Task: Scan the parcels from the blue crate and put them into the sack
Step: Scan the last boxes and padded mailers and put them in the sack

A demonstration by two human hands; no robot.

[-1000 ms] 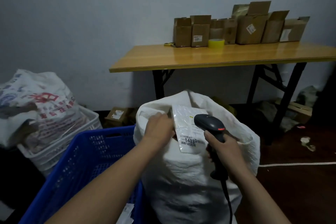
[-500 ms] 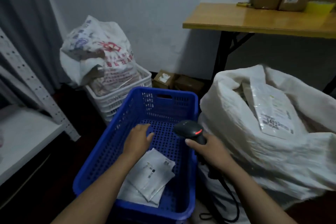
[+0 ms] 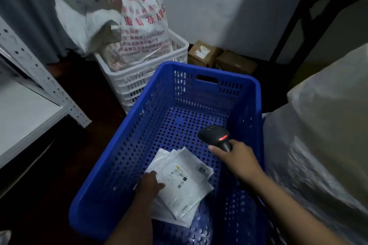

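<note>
- Head view, the only one we have, looks steeply down into the blue crate (image 3: pixel 203 93), so the parcels and both our hands fall in the lower half of the frame.
- Our left hand (image 3: pixel 149 183) is low in the crate with its fingers lying on the near-left edge of the parcels (image 3: pixel 182 187). The fingers look loosely curled, not clamped; we judge it is feeling for the top packet's edge to peel it off, and we cannot tell whether anything is pinched yet.
- The parcels are a small stack of flat white mailers on the crate floor, slightly fanned. The top one lies label up, its barcode facing the camera, which suits a scan as soon as it is lifted.
- Our right hand (image 3: pixel 238 160) is wrapped firmly around the handle of the scanner (image 3: pixel 216 135), forefinger stretched along the front. The scanner hangs above the crate floor just right of the stack, its red light showing and its head pointing away from us, so it is ready but not aimed at a label.
- The sack (image 3: pixel 322 145) stands just beside the crate on our right. We take it that it stands there so a scanned mailer needs only a short swing across; its mouth is out of frame.
- Behind the crate a white crate (image 3: pixel 175 59) holds a printed bag (image 3: pixel 119 14), with cardboard boxes (image 3: pixel 219 56) on the floor next to it and a metal shelf (image 3: pixel 29 93) to our left; none of these seem to belong to the step in hand.
</note>
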